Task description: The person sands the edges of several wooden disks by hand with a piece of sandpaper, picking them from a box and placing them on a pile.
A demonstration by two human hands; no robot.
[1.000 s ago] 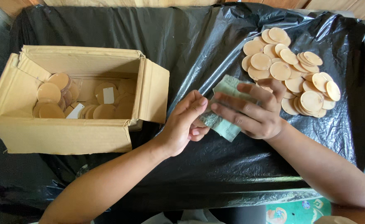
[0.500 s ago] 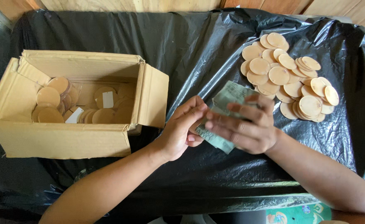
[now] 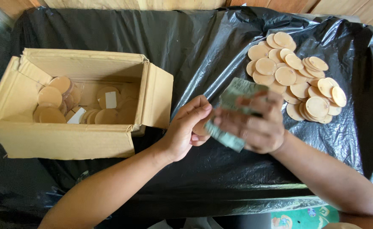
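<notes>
Here the two hands meet over the black plastic sheet [image 3: 203,51], just right of the open cardboard box [image 3: 67,140]. The right hand [image 3: 254,125] is curled around a pale green pad [image 3: 233,112] that looks like a sponge or folded cloth; its fingers lie across the top and the pad sticks out above and below them, though the hand is blurred and the exact grip is hard to read. The left hand [image 3: 188,129] sits just beside it, nearer the box, fingers bent and closed on a small tan round disc [image 3: 201,127], which shows only as a sliver between the two hands and touches the pad. Farther from the box, beyond the right hand, a heap of flat tan discs [image 3: 296,78] lies overlapping on the sheet. Inside the box more discs [image 3: 53,101] of the same kind are stacked against its left wall and along the bottom, with a couple of small white slips [image 3: 110,99] among them.
</notes>
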